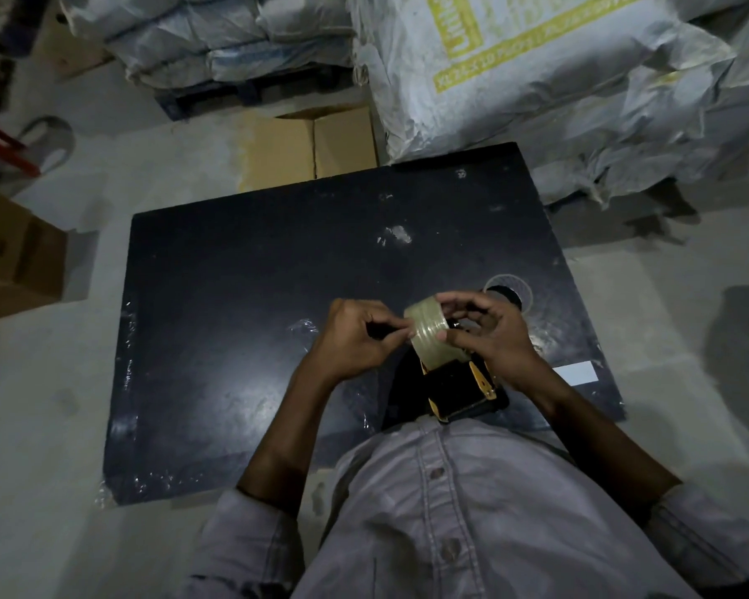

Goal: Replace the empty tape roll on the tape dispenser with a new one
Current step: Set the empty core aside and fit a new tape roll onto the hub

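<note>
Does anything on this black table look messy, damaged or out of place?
Only minor mess. Crumpled scraps of clear tape are stuck to the black tabletop, more along its left edge. A grey ring, possibly the bare tape core, lies loose behind the right hand. The clear tape roll looks intact.

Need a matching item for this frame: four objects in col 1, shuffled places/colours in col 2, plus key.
Column 1
1. tape roll
2. tape dispenser
3. cardboard box
4. white label

Column 2
A. on the floor past the far edge of the black board
B. black and yellow, just below the roll, close to the shirt
C. at the board's right edge
D. clear, held between the left hand and right hand

Pairs: 1-D, 2-B, 3-A, 4-C
</note>
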A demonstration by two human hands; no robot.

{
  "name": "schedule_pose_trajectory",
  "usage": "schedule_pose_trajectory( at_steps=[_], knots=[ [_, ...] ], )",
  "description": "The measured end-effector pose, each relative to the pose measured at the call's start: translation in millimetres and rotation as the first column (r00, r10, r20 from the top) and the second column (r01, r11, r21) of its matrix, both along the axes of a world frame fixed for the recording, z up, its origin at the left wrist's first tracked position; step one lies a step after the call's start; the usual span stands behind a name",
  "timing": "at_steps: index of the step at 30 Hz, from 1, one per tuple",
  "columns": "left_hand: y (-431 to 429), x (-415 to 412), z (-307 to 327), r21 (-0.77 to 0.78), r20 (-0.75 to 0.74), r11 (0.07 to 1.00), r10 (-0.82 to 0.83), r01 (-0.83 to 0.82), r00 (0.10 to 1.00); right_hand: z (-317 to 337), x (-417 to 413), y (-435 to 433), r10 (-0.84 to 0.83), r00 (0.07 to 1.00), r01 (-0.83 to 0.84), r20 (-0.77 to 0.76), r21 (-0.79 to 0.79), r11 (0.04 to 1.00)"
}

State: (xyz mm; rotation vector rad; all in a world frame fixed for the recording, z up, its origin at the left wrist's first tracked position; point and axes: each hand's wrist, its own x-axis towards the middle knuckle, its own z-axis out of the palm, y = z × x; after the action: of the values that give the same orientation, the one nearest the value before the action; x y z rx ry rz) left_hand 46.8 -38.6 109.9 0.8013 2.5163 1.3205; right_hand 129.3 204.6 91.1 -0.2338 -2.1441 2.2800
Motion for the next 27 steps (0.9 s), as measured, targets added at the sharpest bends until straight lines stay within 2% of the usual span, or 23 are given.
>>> schedule_pose_trajectory(
  at_steps=[9,17,22,27],
  knots=[
    [-1,-1,-4,0.056,0.134,0.997,-0.066,0.059,0.989,-7,8,-7,-0.044,0.999,0.044,0.017,-0.017,0.999],
    [-5,0,-15,0.078,0.194,0.997,-0.041,0.026,0.980,-12,13,-11,-0.049,0.998,0.050,0.033,-0.030,0.998],
    [-4,9,-24,0.110,0.221,0.991,0.045,-0.071,0.974,-14,12,-12,-0.039,0.998,0.040,0.044,-0.024,0.999],
    [7,18,-21,0.089,0.046,0.994,0.060,-0.064,0.997,-13,11,-15,-0.037,0.999,0.039,0.029,-0.041,0.998]
  ],
)
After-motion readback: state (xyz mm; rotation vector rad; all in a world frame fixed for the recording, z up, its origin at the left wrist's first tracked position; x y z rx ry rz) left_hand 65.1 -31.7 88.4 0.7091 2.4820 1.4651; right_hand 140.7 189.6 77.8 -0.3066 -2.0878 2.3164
